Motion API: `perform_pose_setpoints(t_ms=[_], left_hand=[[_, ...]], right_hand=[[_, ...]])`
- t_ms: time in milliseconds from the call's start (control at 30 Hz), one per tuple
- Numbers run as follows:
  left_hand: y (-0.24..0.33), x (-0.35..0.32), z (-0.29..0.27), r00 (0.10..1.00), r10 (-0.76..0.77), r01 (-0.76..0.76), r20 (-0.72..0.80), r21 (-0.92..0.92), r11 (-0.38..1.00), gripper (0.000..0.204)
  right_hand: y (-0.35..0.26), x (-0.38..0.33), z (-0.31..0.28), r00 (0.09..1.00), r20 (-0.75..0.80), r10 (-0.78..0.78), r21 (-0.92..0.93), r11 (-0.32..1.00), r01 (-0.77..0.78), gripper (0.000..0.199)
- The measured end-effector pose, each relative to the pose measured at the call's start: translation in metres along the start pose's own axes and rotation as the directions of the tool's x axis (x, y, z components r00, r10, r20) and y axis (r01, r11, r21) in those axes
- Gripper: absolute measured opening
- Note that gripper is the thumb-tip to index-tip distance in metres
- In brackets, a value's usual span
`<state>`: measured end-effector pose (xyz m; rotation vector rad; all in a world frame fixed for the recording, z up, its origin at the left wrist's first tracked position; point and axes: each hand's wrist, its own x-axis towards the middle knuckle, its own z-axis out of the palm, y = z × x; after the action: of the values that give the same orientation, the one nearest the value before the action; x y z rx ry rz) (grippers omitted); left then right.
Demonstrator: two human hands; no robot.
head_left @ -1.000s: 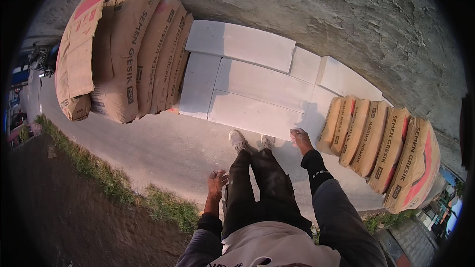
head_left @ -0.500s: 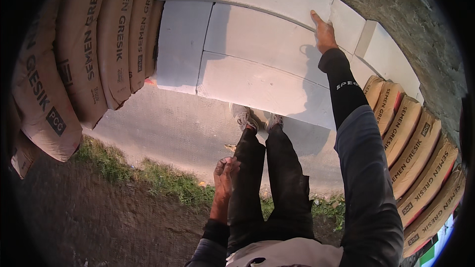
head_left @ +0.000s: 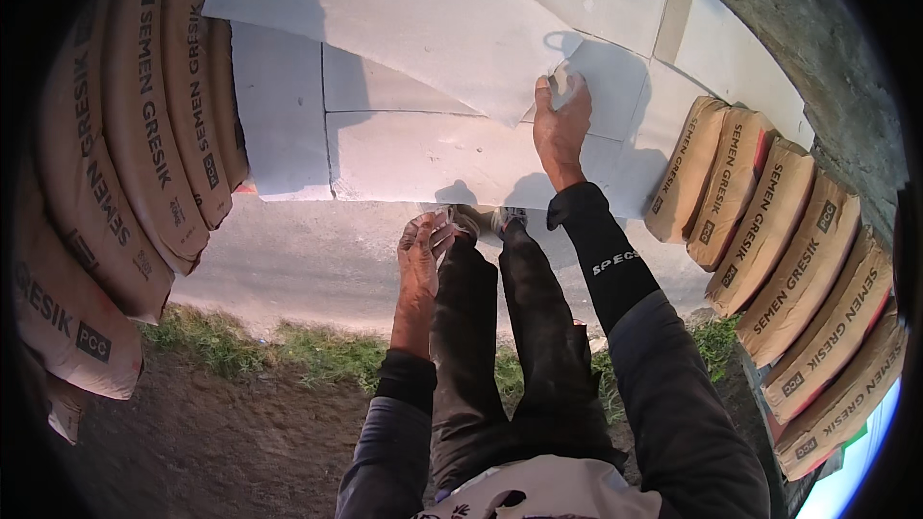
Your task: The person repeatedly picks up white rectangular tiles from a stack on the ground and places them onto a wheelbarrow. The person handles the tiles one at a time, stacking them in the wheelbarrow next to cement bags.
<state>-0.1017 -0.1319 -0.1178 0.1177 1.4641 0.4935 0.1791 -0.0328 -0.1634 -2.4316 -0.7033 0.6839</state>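
Note:
A long pale lightweight concrete block (head_left: 423,14) lies askew on top of a stack of the same blocks (head_left: 413,154). My right hand (head_left: 561,125) grips its near right corner, thumb and fingers on either side. The block's near edge overhangs the seam between two blocks beneath. Lower down, my left hand (head_left: 420,252) hovers in front of the stack's near edge, touching nothing. Its fingers are loosely bent and a little apart, and no object shows in them.
Brown paper cement bags are piled at the left (head_left: 154,125) and at the right (head_left: 798,255). A rough grey wall (head_left: 769,0) curves behind the blocks. Below are a concrete strip (head_left: 308,250), grass (head_left: 327,356) and dark soil (head_left: 221,432). My shoes are by the stack.
The top block's right end has swung toward me, with my right hand on it. My left hand has risen toward the stack. The view has shifted too.

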Motion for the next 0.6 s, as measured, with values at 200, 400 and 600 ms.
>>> perform_pose_setpoints(t_ms=[200, 400, 600], left_hand=[[0.055, 0.077, 0.086, 0.992, 0.106, -0.107, 0.066, 0.011, 0.994, 0.065], [0.074, 0.095, 0.130, 0.900, 0.251, -0.144, -0.358, 0.299, 0.943, 0.102], [0.043, 0.096, 0.077, 0.908, 0.298, -0.239, -0.294, 0.218, 0.946, 0.128]], right_hand=[[-0.034, 0.099, 0.003, 0.903, 0.039, -0.428, -0.355, 0.839, 0.412, 0.071], [-0.021, 0.032, 0.010, 0.940, 0.200, -0.276, -0.369, 0.868, 0.333, 0.064], [-0.006, -0.041, 0.030, 0.922, 0.377, -0.086, -0.176, 0.971, 0.163, 0.063]])
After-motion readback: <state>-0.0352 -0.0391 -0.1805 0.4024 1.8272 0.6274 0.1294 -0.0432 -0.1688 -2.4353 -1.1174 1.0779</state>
